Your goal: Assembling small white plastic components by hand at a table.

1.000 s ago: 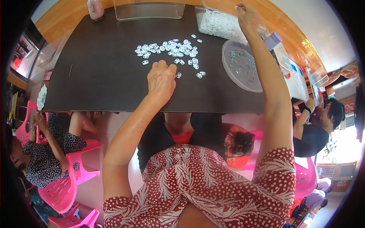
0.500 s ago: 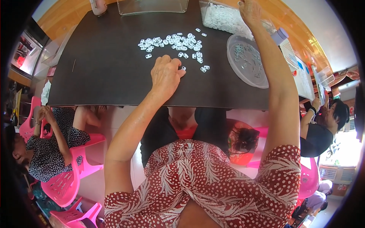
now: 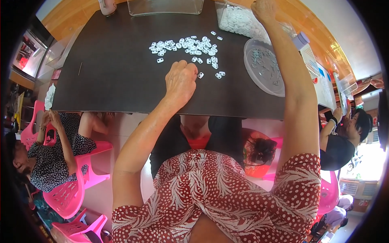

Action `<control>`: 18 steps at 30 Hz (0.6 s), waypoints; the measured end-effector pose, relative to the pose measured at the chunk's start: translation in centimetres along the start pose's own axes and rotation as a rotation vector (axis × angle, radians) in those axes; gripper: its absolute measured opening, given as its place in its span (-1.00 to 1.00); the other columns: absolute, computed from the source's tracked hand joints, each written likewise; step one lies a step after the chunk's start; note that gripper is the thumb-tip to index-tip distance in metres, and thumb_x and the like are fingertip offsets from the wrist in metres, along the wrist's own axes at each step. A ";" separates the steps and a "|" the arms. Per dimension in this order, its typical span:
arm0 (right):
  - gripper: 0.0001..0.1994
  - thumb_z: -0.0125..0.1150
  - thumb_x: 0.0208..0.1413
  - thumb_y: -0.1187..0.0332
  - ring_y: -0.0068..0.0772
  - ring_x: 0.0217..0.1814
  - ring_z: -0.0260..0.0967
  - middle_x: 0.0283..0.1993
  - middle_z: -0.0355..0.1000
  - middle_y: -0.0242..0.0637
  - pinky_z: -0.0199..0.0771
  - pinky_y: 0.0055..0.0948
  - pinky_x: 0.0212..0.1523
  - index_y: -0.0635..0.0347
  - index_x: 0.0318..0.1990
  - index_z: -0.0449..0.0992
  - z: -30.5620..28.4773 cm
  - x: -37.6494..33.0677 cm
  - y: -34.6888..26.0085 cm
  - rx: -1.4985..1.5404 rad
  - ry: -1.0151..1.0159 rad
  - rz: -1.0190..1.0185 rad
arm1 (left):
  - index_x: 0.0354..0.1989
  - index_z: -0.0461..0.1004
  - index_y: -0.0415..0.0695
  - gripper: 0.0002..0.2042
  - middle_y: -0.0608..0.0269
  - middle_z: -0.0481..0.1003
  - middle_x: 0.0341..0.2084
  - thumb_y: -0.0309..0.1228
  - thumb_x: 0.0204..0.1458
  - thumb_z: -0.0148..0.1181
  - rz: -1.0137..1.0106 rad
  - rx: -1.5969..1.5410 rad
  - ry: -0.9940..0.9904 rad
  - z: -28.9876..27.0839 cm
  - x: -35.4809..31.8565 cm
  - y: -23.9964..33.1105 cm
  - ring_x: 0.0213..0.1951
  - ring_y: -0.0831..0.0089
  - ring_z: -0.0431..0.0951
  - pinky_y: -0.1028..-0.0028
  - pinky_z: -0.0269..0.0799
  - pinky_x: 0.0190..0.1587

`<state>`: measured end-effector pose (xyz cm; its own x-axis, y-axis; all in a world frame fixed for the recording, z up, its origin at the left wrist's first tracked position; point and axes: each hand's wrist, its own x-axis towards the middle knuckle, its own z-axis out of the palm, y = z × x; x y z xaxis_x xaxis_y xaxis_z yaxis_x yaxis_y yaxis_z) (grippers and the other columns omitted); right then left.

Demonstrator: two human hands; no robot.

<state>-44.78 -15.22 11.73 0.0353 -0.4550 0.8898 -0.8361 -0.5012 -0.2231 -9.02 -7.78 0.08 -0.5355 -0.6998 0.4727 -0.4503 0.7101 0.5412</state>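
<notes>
My left hand point(image 3: 181, 82) rests on the dark table with its fingers curled in; whatever they may hold is hidden. Just right of its knuckles lies one small white two-holed plastic piece point(image 3: 200, 75), apart from the hand. Beyond it spreads a loose pile of the same white pieces point(image 3: 196, 45). My right arm reaches far forward, and my right hand point(image 3: 264, 12) is at the top edge, beside a clear bin point(image 3: 221, 18) heaped with white pieces. Its fingers look bent closed and are partly cut off by the frame; their contents cannot be made out.
A round clear plastic lid point(image 3: 253, 77) with small metal-looking bits point(image 3: 263, 58) lies under my right forearm. A clear tray point(image 3: 166, 13) and a pink cup point(image 3: 107, 7) stand at the back. A thin stick point(image 3: 80, 69) lies left. People sit on both sides, near pink chairs point(image 3: 67, 198).
My left hand has drawn slightly away from the single white piece, which now shows fully. My right hand stays by the bin. The view has shifted slightly.
</notes>
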 end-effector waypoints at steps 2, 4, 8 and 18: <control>-0.80 0.11 -0.24 0.47 0.07 -0.37 0.39 -0.44 0.43 0.08 0.39 -0.14 -0.27 0.28 -0.38 0.56 1.7 0.2 -3.1 -0.742 -0.029 0.062 | -0.50 0.45 -0.13 -0.90 0.22 0.37 -0.53 -0.47 -0.21 0.24 0.001 -0.022 0.034 -0.2 -0.1 0.4 -0.33 0.24 0.40 0.29 0.32 -0.31; -0.79 0.13 -0.21 0.44 0.06 -0.34 0.40 -0.42 0.44 0.08 0.39 -0.15 -0.27 0.29 -0.36 0.55 1.9 -1.1 -4.5 -0.645 -0.052 0.075 | -0.48 0.45 -0.13 -0.87 0.22 0.36 -0.53 -0.46 -0.23 0.27 0.019 0.044 -0.025 0.0 0.2 1.1 -0.33 0.24 0.40 0.28 0.32 -0.31; -0.87 0.11 -0.07 0.41 -0.08 -0.23 0.40 -0.39 0.48 -0.16 0.37 -0.20 -0.20 0.14 -0.39 0.58 3.0 -3.4 -13.0 -0.399 -0.137 0.091 | -0.50 0.43 -0.15 -0.84 0.21 0.37 -0.51 -0.44 -0.24 0.29 0.034 0.105 -0.046 0.5 0.2 0.6 -0.33 0.23 0.40 0.27 0.32 -0.32; -0.90 0.15 -0.09 0.43 -0.16 -0.31 0.37 -0.41 0.47 -0.20 0.36 -0.30 -0.27 0.20 -0.41 0.54 2.4 -13.4 -21.5 0.017 -0.384 0.431 | -0.48 0.39 -0.16 -0.85 0.17 0.39 -0.52 -0.47 -0.19 0.26 0.150 0.106 0.044 0.6 -0.5 0.5 -0.38 0.21 0.43 0.28 0.35 -0.35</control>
<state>-25.98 -0.11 3.65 -0.1085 -0.8535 0.5096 -0.8103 -0.2211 -0.5428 -9.42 -7.06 -0.33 -0.5715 -0.5865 0.5740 -0.4417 0.8093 0.3872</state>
